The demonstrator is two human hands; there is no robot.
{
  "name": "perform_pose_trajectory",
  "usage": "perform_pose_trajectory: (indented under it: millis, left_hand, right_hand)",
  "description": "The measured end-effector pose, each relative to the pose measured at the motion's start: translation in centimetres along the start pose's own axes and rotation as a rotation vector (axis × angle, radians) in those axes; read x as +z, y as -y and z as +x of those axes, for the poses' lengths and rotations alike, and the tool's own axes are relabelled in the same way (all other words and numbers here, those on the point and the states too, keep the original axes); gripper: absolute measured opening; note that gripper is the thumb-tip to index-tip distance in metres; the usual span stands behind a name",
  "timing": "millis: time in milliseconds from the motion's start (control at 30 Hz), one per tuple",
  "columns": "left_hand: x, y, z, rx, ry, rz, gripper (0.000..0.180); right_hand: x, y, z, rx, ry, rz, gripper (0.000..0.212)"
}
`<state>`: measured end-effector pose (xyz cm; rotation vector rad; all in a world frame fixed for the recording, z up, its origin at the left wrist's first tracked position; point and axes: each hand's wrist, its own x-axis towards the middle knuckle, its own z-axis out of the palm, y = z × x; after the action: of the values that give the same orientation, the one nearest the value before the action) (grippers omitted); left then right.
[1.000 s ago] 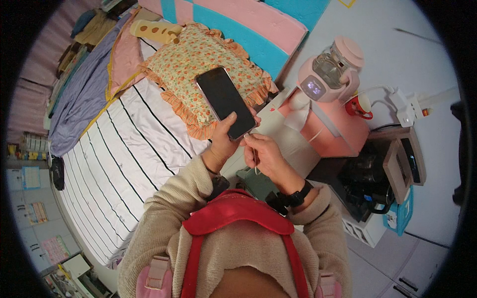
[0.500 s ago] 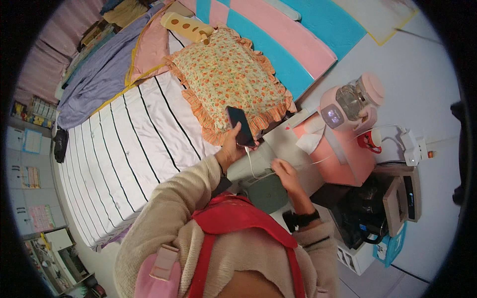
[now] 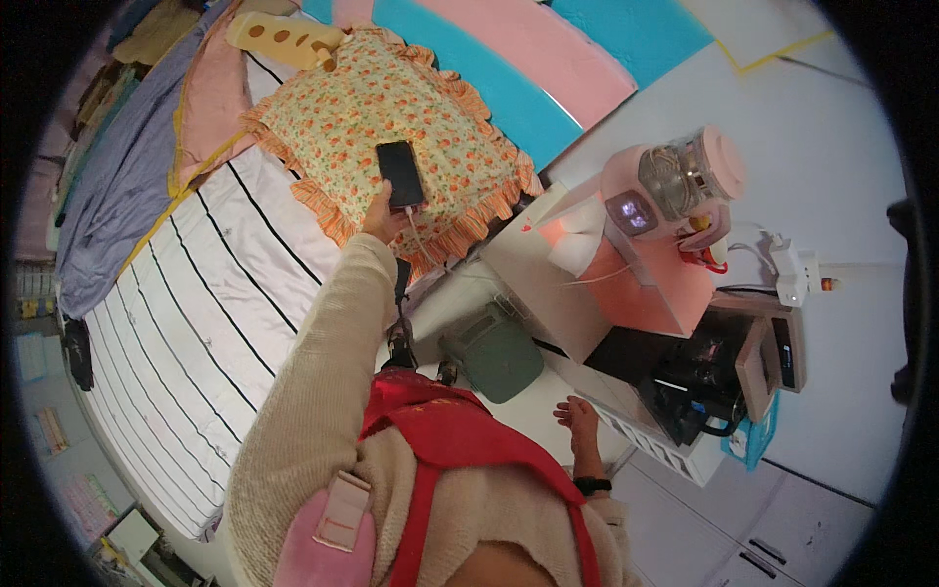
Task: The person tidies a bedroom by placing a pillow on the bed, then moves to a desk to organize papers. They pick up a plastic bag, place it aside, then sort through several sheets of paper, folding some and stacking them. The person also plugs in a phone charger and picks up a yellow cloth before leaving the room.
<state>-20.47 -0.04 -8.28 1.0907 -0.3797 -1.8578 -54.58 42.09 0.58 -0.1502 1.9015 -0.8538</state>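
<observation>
A dark smartphone (image 3: 400, 174) is in my left hand (image 3: 382, 214), which reaches out over the near part of the flowered pillow (image 3: 377, 108). My fingers are round the phone's lower end; whether it touches the pillow I cannot tell. From that end a white charging cable (image 3: 419, 238) runs off to the right. Down by the cabinet's front, my right hand (image 3: 579, 419) hangs with its fingers apart and nothing in them.
A striped bed sheet (image 3: 210, 293) spreads to the left. Below the bed's corner stands a grey-green bin (image 3: 497, 354). On the right, a pink kettle (image 3: 675, 181) tops a pink box (image 3: 657, 293), beside a white power strip (image 3: 787, 264) and a black appliance (image 3: 699, 377).
My left hand has carried the phone up and left over the pillow, drawing the cable along. My right hand has left the cable's side, dropping lower, and its fingers have spread.
</observation>
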Motion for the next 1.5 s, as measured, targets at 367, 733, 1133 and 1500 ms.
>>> perform_pose_trajectory:
  millis: [367, 733, 1133, 1500]
  left_hand:
    - [-9.8, 5.1, -4.1, -0.145, -0.452, 0.143, 0.023]
    - [-32.9, 4.1, -22.1, -0.087, -0.828, 0.112, 0.036]
    - [-34.3, 9.1, -42.4, 0.049, -0.989, -0.098, 0.034]
    - [-39.1, 18.5, -58.6, 0.074, -1.131, -0.358, 0.026]
  right_hand:
    - [-1.4, -6.8, 3.9, 0.0, 0.11, -0.445, 0.031]
    - [-10.1, -12.1, 7.5, 0.327, -0.077, -0.346, 0.018]
    - [-5.5, -9.9, 13.4, 0.062, 0.232, -0.551, 0.028]
    - [-4.8, -5.1, 14.4, -0.195, 0.523, -0.35, 0.018]
